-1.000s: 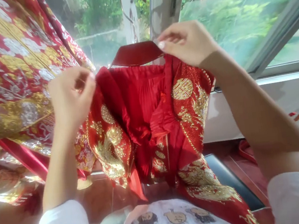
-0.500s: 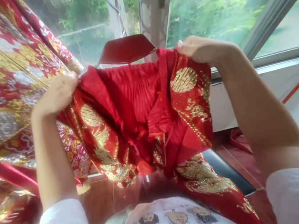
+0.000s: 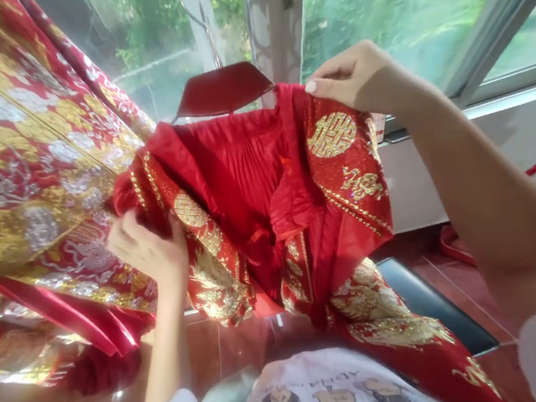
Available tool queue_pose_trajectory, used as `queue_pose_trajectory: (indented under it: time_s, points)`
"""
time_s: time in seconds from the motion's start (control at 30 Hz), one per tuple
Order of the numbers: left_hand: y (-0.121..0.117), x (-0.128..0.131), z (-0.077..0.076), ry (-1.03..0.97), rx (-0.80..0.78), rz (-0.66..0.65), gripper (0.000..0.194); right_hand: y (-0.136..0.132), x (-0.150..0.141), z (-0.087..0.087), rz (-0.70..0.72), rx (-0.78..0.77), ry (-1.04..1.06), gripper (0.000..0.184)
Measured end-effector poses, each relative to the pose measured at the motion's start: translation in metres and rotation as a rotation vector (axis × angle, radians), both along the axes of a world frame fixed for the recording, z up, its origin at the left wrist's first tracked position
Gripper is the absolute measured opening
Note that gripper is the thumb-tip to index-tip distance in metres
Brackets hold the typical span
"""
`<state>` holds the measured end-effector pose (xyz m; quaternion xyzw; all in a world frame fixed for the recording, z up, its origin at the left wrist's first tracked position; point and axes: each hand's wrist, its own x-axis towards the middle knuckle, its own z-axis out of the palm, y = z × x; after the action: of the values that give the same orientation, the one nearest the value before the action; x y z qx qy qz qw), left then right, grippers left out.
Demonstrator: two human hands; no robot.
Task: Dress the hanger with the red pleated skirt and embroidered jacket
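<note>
A red jacket with gold embroidery (image 3: 333, 135) hangs on a dark red hanger (image 3: 225, 89) in front of the window, its front spread so the gathered red lining shows. At its right shoulder edge my right hand (image 3: 360, 78) pinches the fabric between thumb and fingers. Lower on the other side, my left hand (image 3: 149, 247) is against the sleeve below the shoulder, thumb and fingers apart. The palm side is turned away from me. One embroidered sleeve trails down to the lower right.
A red garment with gold and silver patterns (image 3: 31, 148) hangs at the left. Behind are window panes (image 3: 386, 18) and a white wall (image 3: 423, 172). On the tiled floor lies a flat black object (image 3: 437, 303); a red item (image 3: 456, 246) lies near the wall.
My left hand has let go of the jacket's left shoulder and moved down and right along the sleeve. My right hand keeps its hold at the other shoulder. The view has shifted slightly.
</note>
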<state>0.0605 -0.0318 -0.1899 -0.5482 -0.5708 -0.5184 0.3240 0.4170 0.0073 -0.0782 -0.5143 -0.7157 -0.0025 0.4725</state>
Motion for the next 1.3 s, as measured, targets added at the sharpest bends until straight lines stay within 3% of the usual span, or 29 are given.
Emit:
queue_pose_trajectory:
  time_s: [0.07, 0.13, 0.2, 0.27, 0.33, 0.43, 0.5, 0.57, 0.63, 0.7, 0.73, 0.8, 0.87, 0.93, 1.03, 1.13, 1.2, 1.3]
  points:
    - [0.006, 0.001, -0.014, -0.049, -0.121, -0.054, 0.053, -0.013, -0.015, 0.005, 0.009, 0.028, -0.012, 0.021]
    - [0.015, 0.002, -0.022, -0.189, -0.258, -0.185, 0.037, -0.023, -0.034, 0.013, 0.000, 0.001, -0.044, 0.028]
    - [0.023, 0.001, -0.021, -0.349, -0.376, -0.327, 0.025, -0.027, -0.051, 0.021, -0.058, -0.017, -0.107, 0.038]
    - [0.026, -0.005, -0.012, -0.402, -0.444, -0.360, 0.035, -0.024, -0.063, 0.028, -0.103, 0.019, -0.171, 0.048]
    - [0.023, -0.019, 0.005, -0.313, -0.475, -0.259, 0.044, -0.016, -0.066, 0.031, -0.049, 0.071, -0.253, 0.049]
    - [0.015, -0.060, 0.042, -0.058, -0.480, -0.154, 0.047, -0.004, -0.060, 0.032, 0.167, 0.093, -0.290, 0.026]
    - [0.015, -0.092, 0.071, 0.066, -0.397, -0.199, 0.048, 0.002, -0.054, 0.031, 0.240, 0.056, -0.224, 0.024]
    - [0.025, -0.115, 0.098, 0.046, -0.247, -0.280, 0.050, 0.006, -0.051, 0.031, 0.238, -0.007, -0.154, 0.030]
    - [0.046, -0.125, 0.121, 0.005, -0.201, -0.324, 0.051, 0.007, -0.052, 0.030, 0.246, -0.055, -0.103, 0.038]
    - [0.069, -0.120, 0.137, 0.073, -0.436, -0.299, 0.059, 0.005, -0.054, 0.030, 0.269, -0.044, -0.102, 0.042]
    - [0.079, -0.113, 0.142, 0.152, -0.632, -0.324, 0.064, 0.003, -0.055, 0.029, 0.262, -0.012, -0.128, 0.044]
    - [0.087, -0.095, 0.150, 0.255, -0.842, -0.421, 0.071, -0.001, -0.055, 0.029, 0.202, 0.081, -0.227, 0.046]
    - [0.080, -0.074, 0.154, 0.249, -0.834, -0.605, 0.070, -0.007, -0.051, 0.028, 0.135, 0.138, -0.312, 0.046]
    - [0.063, -0.053, 0.154, 0.237, -0.766, -0.688, 0.070, -0.015, -0.040, 0.027, 0.093, 0.105, -0.330, 0.042]
    - [0.044, -0.026, 0.146, 0.343, -0.698, -0.562, 0.068, -0.026, -0.020, 0.022, 0.019, -0.014, -0.336, 0.035]
    - [0.047, -0.009, 0.132, 0.404, -0.587, -0.442, 0.056, -0.029, -0.008, 0.014, 0.014, -0.059, -0.336, 0.025]
    - [0.059, -0.005, 0.128, 0.377, -0.552, -0.448, 0.050, -0.026, -0.006, 0.009, 0.087, -0.051, -0.247, 0.024]
    - [0.076, -0.008, 0.134, 0.328, -0.657, -0.561, 0.057, -0.015, -0.006, 0.008, 0.189, -0.143, -0.073, 0.027]
